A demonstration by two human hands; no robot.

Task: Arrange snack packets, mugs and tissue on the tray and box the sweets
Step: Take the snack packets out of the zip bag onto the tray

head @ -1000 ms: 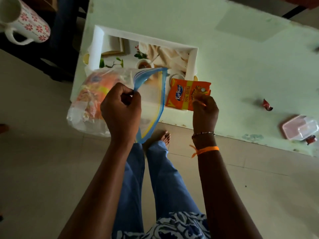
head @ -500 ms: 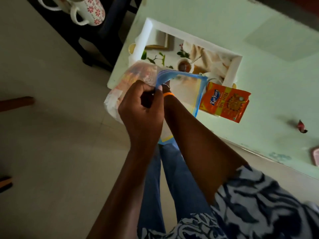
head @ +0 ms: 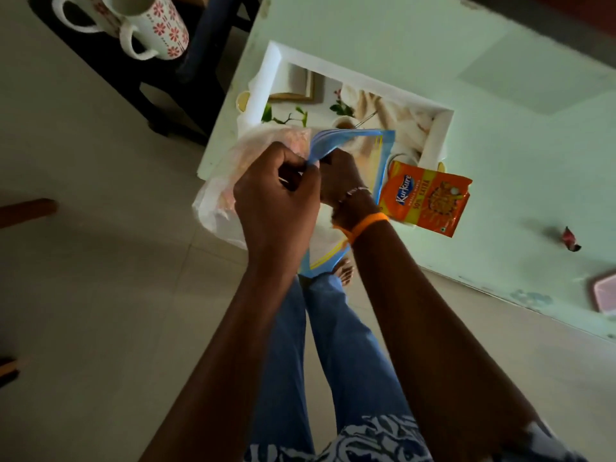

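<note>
Since half a second ago the right hand [head: 336, 176] has sunk a little further into the mouth of the zip bag [head: 358, 151], and the view has swung slightly, so that both mugs [head: 156, 28] on the dark stool [head: 140, 85] now show more fully at the upper left. At the bag's blue rim, the left hand [head: 276, 195] is clenched, its fingers [head: 296, 168] pinching the near edge of the opening and holding it up. Just beyond those fingers the right hand reaches inside the bag; its fingers are hidden by the plastic and by the left hand, so whether they grip anything cannot be told. A beaded bracelet and an orange thread [head: 366, 225] sit on that wrist. To the left of the pinching fingers the clear body of the bag bulges with pale, orange-tinted packets. Just right of the right wrist, an orange snack packet [head: 426, 200] lies flat, overlapping the near corner of the white tray [head: 266, 81] and resting partly on the pale green table [head: 500, 61]. Beyond both hands, the tray's printed floor shows past the bag. Well to the right of the hands, a small red sweet [head: 570, 239] lies alone on the table, and further right a pink-lidded box [head: 605, 291] is cut off by the frame edge.
</note>
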